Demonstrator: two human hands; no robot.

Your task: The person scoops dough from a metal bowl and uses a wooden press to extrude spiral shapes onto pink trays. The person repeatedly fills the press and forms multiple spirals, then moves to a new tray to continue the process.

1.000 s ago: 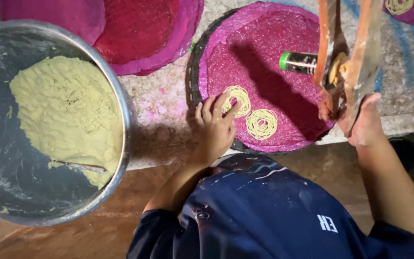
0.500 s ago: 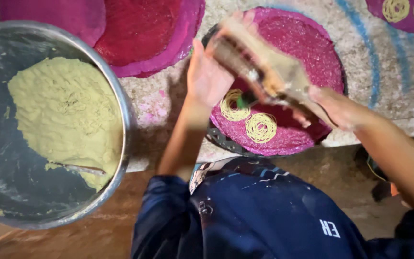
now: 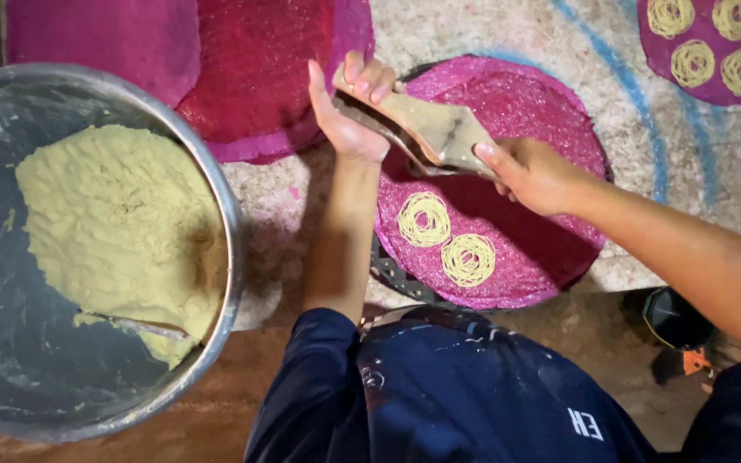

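Wooden press [image 3: 426, 133] clamped in both hands' fingers, left hand [image 3: 349, 107] and right hand [image 3: 529, 171]; tilting could smear the noodle coils [image 3: 424, 219] on the pink mat [image 3: 551, 111].

At the left of the frame we see a large metal bowl [image 3: 216, 184] holding a mound of pale yellow dough [image 3: 113, 227], with a thin utensil [image 3: 135, 324] lying against the dough's lower edge. Along the top left we find two more round mats, one purple [image 3: 105, 39] and one red [image 3: 259, 73], overlapping each other. In the upper right corner we spot another purple mat [image 3: 658, 73] carrying several yellow noodle coils [image 3: 692, 62]. A blue painted line [image 3: 645, 81] curves across the rough grey surface [image 3: 508, 26].
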